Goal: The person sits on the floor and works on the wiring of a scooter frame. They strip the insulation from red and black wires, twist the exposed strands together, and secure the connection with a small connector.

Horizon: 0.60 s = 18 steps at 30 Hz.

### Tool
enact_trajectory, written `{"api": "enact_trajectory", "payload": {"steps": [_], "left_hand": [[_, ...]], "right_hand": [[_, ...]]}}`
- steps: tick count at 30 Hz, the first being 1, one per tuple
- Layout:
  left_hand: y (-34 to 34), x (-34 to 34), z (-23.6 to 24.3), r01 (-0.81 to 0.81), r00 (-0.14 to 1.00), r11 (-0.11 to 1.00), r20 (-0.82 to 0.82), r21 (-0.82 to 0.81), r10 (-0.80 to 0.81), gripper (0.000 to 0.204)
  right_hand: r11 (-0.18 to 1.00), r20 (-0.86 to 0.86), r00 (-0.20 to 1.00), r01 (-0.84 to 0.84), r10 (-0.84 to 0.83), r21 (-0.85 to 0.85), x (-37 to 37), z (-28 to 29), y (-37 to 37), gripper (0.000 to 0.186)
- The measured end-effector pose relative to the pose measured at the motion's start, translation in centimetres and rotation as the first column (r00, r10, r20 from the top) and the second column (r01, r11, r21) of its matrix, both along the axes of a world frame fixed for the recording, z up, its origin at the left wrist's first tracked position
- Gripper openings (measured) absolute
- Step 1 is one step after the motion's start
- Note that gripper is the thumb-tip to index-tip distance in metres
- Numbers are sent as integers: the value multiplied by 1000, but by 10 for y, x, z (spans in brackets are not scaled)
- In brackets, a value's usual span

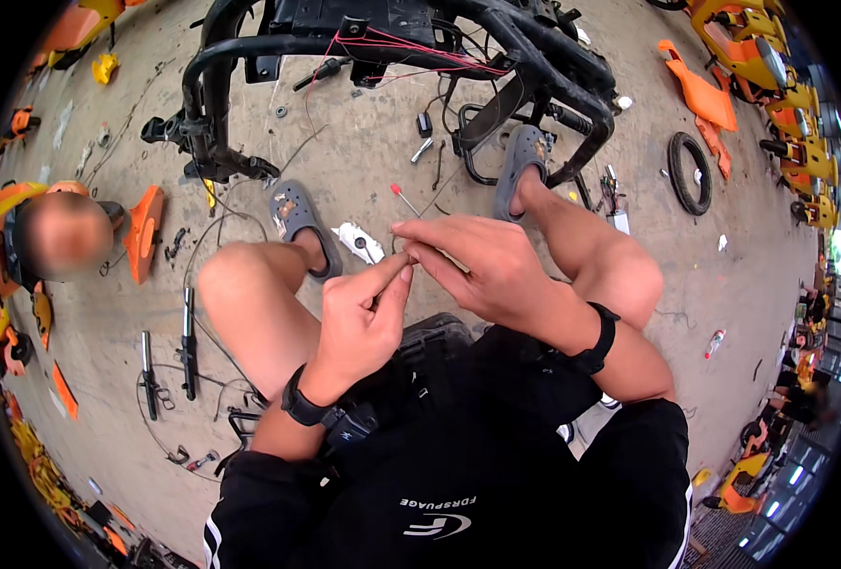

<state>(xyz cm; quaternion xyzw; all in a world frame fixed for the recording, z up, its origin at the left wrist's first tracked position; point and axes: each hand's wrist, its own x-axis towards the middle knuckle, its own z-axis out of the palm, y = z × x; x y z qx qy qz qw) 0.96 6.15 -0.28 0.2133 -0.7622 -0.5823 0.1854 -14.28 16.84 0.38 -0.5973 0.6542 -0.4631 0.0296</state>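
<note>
My left hand (362, 318) is closed, with thumb and forefinger pinched together in front of my lap. My right hand (487, 266) meets it there, its thumb and fingers closing at the left fingertips. Something small and dark seems to sit between the fingertips, too small to name. Just beyond the hands, a screwdriver (397, 191) with a red handle lies on the floor, partly hidden by my right hand. To its left is a white piece (358, 243) with a dark round spot. Ahead stands a black motorcycle frame (278, 45) with thin red wires (411, 40) strung across it.
Two shock absorbers (188, 341) and cables lie at left. An orange panel (143, 232) lies nearer a person (60, 228) at far left. A tyre (690, 173) and orange fairing (700, 90) are at right. Yellow scooters (804, 142) line the right side. My clogs (297, 223) flank the small parts.
</note>
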Motion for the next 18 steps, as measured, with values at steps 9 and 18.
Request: {"api": "enact_trajectory", "payload": {"steps": [9, 18], "left_hand": [[7, 3, -4, -14, 991, 999, -130, -49, 8, 20], [-3, 6, 5, 2, 999, 999, -52, -40, -4, 20]], "right_hand": [[999, 207, 978, 32, -37, 27, 5, 4, 2, 25], [997, 104, 994, -37, 30, 64, 1, 13, 2, 28]]}}
